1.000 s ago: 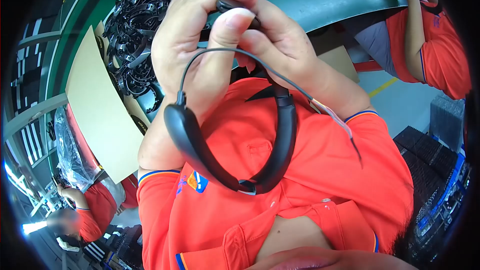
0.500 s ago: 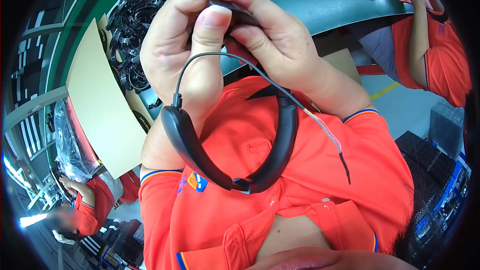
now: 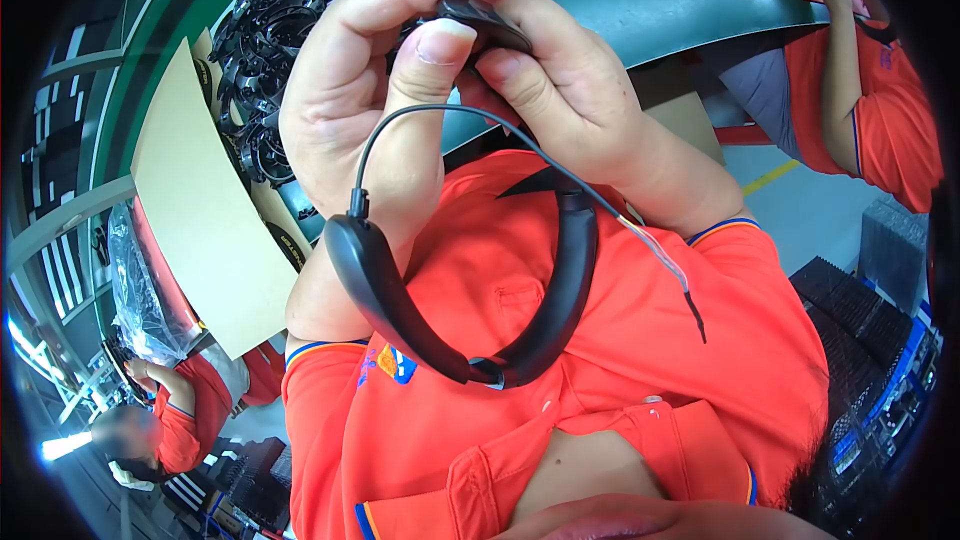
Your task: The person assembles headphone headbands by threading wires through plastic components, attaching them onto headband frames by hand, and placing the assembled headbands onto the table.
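My left hand [image 3: 365,110] and my right hand [image 3: 570,90] meet at the upper middle, thumbs and fingers closed on a small dark piece [image 3: 487,22]. Below them hangs a black neckband [image 3: 375,280], curved like a U in front of the red shirt. Its right arm runs up behind my right wrist, so its upper end is hidden. From its left tip a thin black cable [image 3: 450,106] arcs across in front of both hands and ends at the right in thin bared wires with a dark tip. Whether the dark piece joins the neckband cannot be made out.
Behind my left hand a heap of black bands [image 3: 262,70] lies on the green table [image 3: 640,0]. Cardboard [image 3: 200,210] stands at the left. One co-worker [image 3: 850,110] is at the upper right, another [image 3: 185,400] at the lower left. Black stacked trays [image 3: 850,320] stand right.
My left hand has shifted slightly left and its thumb has moved off the dark piece's middle. The dark piece has turned a little, and the cable's loose end has swung slightly left.
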`<state>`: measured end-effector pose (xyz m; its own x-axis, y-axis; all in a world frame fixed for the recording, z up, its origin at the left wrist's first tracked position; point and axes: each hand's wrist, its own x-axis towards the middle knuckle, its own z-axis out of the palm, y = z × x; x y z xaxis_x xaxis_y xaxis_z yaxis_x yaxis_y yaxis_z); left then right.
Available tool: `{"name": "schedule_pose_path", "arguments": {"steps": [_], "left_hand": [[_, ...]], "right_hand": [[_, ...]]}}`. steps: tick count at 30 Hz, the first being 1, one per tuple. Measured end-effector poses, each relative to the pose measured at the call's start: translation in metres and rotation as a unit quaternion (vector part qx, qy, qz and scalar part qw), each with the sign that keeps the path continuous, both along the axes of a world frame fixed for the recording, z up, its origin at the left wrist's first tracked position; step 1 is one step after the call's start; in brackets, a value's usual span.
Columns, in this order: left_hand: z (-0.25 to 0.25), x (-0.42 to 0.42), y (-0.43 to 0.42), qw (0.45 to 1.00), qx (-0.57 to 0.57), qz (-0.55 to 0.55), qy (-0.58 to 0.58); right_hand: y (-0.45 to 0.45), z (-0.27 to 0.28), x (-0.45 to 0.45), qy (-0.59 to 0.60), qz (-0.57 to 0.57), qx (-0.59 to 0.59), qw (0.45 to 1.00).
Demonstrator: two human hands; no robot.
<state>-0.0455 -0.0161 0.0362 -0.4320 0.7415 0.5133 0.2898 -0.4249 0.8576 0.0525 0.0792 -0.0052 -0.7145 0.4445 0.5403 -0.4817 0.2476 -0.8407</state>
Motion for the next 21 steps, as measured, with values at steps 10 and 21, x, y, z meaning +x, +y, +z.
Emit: {"name": "schedule_pose_path", "arguments": {"steps": [10,21], "left_hand": [[-0.004,0.007,-0.003,0.996,-0.004,-0.016,-0.087],[0.004,0.001,-0.008,0.998,-0.036,0.026,0.054]], "right_hand": [[0.009,0.006,0.007,-0.053,-0.003,0.148,0.988],[-0.001,-0.002,0.0,-0.008,0.022,0.055,0.998]]}}
